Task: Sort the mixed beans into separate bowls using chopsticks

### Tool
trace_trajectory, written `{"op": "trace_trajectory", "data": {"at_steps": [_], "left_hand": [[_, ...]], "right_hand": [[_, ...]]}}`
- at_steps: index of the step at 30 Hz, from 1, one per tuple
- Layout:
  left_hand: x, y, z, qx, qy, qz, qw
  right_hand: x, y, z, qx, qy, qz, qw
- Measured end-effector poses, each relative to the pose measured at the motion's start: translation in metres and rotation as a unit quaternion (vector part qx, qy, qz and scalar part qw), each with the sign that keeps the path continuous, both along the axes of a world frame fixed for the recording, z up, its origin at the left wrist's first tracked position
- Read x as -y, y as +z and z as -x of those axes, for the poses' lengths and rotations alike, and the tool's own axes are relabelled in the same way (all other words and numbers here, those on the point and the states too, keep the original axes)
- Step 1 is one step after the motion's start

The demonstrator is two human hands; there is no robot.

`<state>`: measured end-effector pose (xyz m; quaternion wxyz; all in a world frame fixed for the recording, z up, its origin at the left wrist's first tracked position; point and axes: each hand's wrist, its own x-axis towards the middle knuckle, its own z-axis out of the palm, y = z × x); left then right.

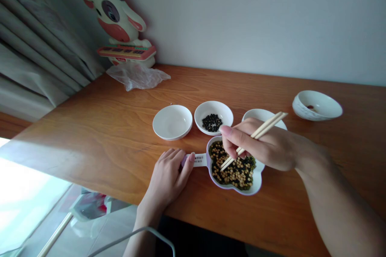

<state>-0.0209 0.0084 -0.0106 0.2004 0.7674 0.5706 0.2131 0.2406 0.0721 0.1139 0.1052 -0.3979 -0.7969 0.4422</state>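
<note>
Through the head view, I have the right thumb and fingers closed on a pair of chopsticks (263, 130); the right hand (273, 148) hangs over the dish with the tips down among mixed beans (239, 174), tan, black and green. I can't tell whether the tips pinch one. The left hand (169, 174) is closed on the end of the handle (200, 160), thumb on top, and the lobed, purple-rimmed dish (257, 184) sits on the wooden table (105, 140) near its front edge.

Smooth, round beans could, I judge, squirt from the tips if I squeeze too hard or let the sticks cross. A jerk of the left hand could tip the dish and scatter its load, perhaps over the edge. My right hand also covers part of the dish and of the right-hand bowl (261, 114), so a knuckle could knock that rim unseen.

Just beyond stands the middle bowl (228, 117) with black beans (212, 123), the left-hand bowl (172, 122) beside it. Further off sit another bowl (329, 108), a plastic bag (138, 77) and a cow toy (122, 20).
</note>
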Motion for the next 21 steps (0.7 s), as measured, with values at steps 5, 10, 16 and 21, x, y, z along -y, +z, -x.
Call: {"op": "trace_trajectory", "data": {"at_steps": [5,10,16,21], "left_hand": [[0.000,-0.001,0.000,0.001,0.002,-0.002,1.000],[0.001,-0.002,0.001,-0.002,0.004,-0.010,1.000],[0.000,0.000,0.000,-0.001,0.001,-0.012,1.000],[0.000,0.001,0.000,-0.001,0.001,-0.012,1.000]], "right_hand": [[-0.002,0.004,-0.005,-0.009,-0.001,-0.014,1.000],[-0.006,0.011,-0.014,0.011,-0.026,-0.058,0.998],[0.014,-0.009,-0.027,-0.045,-0.066,-0.114,0.990],[0.047,-0.057,-0.052,-0.167,-0.125,-0.038,0.977]]}}
